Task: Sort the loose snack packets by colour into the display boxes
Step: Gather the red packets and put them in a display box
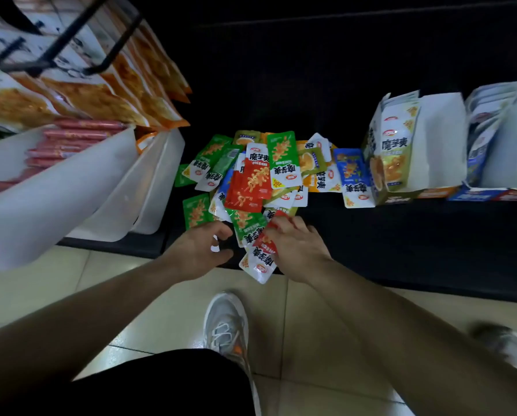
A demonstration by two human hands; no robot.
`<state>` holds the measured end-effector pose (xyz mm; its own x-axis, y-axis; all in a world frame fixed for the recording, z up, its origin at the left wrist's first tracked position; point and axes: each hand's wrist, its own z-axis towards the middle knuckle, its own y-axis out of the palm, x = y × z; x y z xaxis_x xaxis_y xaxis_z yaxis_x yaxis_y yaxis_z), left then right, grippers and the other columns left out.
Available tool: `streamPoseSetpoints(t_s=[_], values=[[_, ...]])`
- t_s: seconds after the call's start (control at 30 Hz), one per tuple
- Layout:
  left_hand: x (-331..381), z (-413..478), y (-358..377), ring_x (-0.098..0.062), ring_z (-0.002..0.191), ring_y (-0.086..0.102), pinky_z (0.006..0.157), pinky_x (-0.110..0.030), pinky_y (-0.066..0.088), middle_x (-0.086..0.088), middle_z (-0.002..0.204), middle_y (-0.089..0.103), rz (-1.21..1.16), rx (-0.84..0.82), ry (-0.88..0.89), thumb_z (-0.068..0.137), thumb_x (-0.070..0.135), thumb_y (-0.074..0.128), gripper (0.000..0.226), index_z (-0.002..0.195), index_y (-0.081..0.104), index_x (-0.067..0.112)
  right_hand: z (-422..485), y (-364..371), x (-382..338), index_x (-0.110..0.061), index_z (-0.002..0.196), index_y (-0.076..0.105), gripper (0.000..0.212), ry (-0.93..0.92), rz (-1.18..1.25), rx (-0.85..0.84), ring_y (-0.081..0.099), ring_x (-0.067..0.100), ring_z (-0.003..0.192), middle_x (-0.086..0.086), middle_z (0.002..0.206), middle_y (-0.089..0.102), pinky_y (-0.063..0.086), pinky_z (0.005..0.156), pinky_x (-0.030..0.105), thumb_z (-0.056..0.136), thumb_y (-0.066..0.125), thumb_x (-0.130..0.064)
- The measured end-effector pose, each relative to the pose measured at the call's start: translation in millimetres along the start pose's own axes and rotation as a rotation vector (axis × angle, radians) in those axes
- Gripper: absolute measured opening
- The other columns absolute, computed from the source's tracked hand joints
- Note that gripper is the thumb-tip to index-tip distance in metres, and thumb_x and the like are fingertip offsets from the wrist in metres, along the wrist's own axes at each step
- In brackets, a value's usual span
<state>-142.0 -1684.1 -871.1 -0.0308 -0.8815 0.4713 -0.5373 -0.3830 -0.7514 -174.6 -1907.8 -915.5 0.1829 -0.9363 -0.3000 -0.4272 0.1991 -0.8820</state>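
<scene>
A heap of loose snack packets [260, 175] in green, red, blue, olive and orange lies on a dark low shelf [401, 235]. My right hand [296, 247] grips a red packet [264, 253] at the heap's near edge, over the shelf's front lip. My left hand [201, 250] hovers just left of it, fingers curled and apart, holding nothing. A green packet [246, 226] lies between the two hands. To the right stand an olive-green display box [401, 157] and a blue display box [497, 151], both holding upright packets.
White plastic bins [101, 187] with red sausages [71, 139] stand at the left, and orange snack bags [125, 82] hang above them on black hooks. Beige floor tiles [311, 325] and my grey shoes [227, 325] are below the shelf.
</scene>
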Motion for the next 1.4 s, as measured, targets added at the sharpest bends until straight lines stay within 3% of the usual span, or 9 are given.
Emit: streamPoseSetpoints(t_s=[0.37, 0.53, 0.7, 0.83, 0.9, 1.0, 1.1, 1.27, 1.4], values=[[-15.6, 20.6, 43.5, 0.0, 0.09, 0.061, 0.073, -0.009, 0.045, 0.015, 0.097, 0.064, -0.315, 0.222, 0.001, 0.086, 0.019, 0.075, 0.024, 0.099, 0.06, 0.034, 16.9, 1.9, 25.1, -0.023, 0.138, 0.043, 0.072, 0.028, -0.147, 0.032, 0.04, 0.025, 0.129, 0.002, 0.139, 0.044, 0.034, 0.104, 0.042, 0.082, 0.067, -0.061], [-2.9, 21.2, 67.9, -0.007, 0.086, 0.064, 0.075, -0.021, 0.052, 0.016, 0.094, 0.068, -0.684, 0.342, -0.042, 0.079, 0.024, 0.082, 0.032, 0.103, 0.061, 0.028, 0.7, -10.7, 33.9, -0.035, 0.106, 0.052, 0.017, 0.223, 0.665, 0.087, 0.063, 0.0, 0.09, -0.014, 0.104, 0.066, 0.048, 0.072, 0.023, 0.096, 0.063, -0.028], [9.7, 24.4, 71.5, -0.021, 0.094, 0.071, 0.08, -0.036, 0.059, -0.007, 0.097, 0.076, -1.272, 0.267, -0.112, 0.075, 0.011, 0.079, 0.046, 0.116, 0.06, 0.007, 17.2, -15.3, 4.0, -0.031, 0.098, 0.064, 0.014, 0.181, 1.123, 0.13, 0.069, -0.005, 0.089, -0.018, 0.095, 0.075, 0.053, 0.079, 0.025, 0.09, 0.073, -0.023], [-1.0, 33.0, 56.0, -0.024, 0.093, 0.072, 0.074, -0.035, 0.058, -0.011, 0.105, 0.075, -1.291, 0.374, -0.131, 0.084, 0.01, 0.071, 0.029, 0.113, 0.067, 0.008, 48.3, -9.2, -18.8, -0.032, 0.093, 0.068, 0.01, 0.111, 0.926, 0.245, 0.063, -0.002, 0.092, -0.017, 0.099, 0.068, 0.051, 0.078, 0.025, 0.093, 0.066, -0.041], [-15.9, 38.1, 41.8, -0.021, 0.09, 0.072, 0.074, -0.036, 0.058, -0.006, 0.102, 0.076, -1.251, 0.451, -0.201, 0.09, 0.008, 0.066, 0.022, 0.112, 0.068, 0.012, 70.1, -11.3, -14.7, -0.028, 0.115, 0.067, 0.023, 0.034, 0.688, 0.372, 0.056, 0.007, 0.113, -0.011, 0.125, 0.059, 0.048, 0.094, 0.032, 0.1, 0.053, -0.039], [-33.8, 44.4, 23.9, -0.018, 0.089, 0.073, 0.074, -0.035, 0.058, -0.001, 0.099, 0.077, -1.173, 0.52, -0.258, 0.091, 0.008, 0.066, 0.017, 0.104, 0.07, 0.018, 101.3, -14.1, 0.6, -0.027, 0.154, 0.034, 0.052, -0.053, 0.183, 0.257, 0.021, 0.019, 0.147, -0.006, 0.165, 0.02, 0.023, 0.12, 0.044, 0.104, 0.043, -0.034], [-41.8, 49.8, 17.3, -0.023, 0.089, 0.074, 0.075, -0.037, 0.059, -0.003, 0.097, 0.077, -1.134, 0.528, -0.31, 0.091, 0.01, 0.068, 0.013, 0.101, 0.071, 0.018, 102.7, -4.8, 9.0, -0.023, 0.15, 0.041, 0.051, -0.082, 0.04, 0.25, 0.032, 0.025, 0.141, -0.001, 0.158, 0.033, 0.031, 0.115, 0.048, 0.1, 0.047, -0.034], [-41.6, 57.2, 22.2, -0.025, 0.091, 0.074, 0.086, -0.046, 0.059, -0.003, 0.096, 0.077, -1.075, 0.516, -0.355, 0.091, 0.013, 0.069, 0.011, 0.101, 0.072, 0.016, 78.0, 15.1, 17.2, -0.019, 0.104, 0.069, 0.021, -0.088, 0.091, 0.391, 0.056, 0.028, 0.107, -0.001, 0.114, 0.058, 0.05, 0.089, 0.045, 0.089, 0.067, -0.035], [-38.5, 57.8, 31.3, -0.022, 0.09, 0.074, 0.088, -0.049, 0.058, 0.001, 0.092, 0.077, -0.999, 0.509, -0.363, 0.089, 0.016, 0.072, 0.008, 0.096, 0.073, 0.021, 77.8, 9.8, 14.4, -0.014, 0.132, 0.054, 0.066, 0.19, 0.137, 0.36, 0.052, 0.038, 0.118, 0.014, 0.127, 0.053, 0.048, 0.095, 0.051, 0.079, 0.08, -0.044]])
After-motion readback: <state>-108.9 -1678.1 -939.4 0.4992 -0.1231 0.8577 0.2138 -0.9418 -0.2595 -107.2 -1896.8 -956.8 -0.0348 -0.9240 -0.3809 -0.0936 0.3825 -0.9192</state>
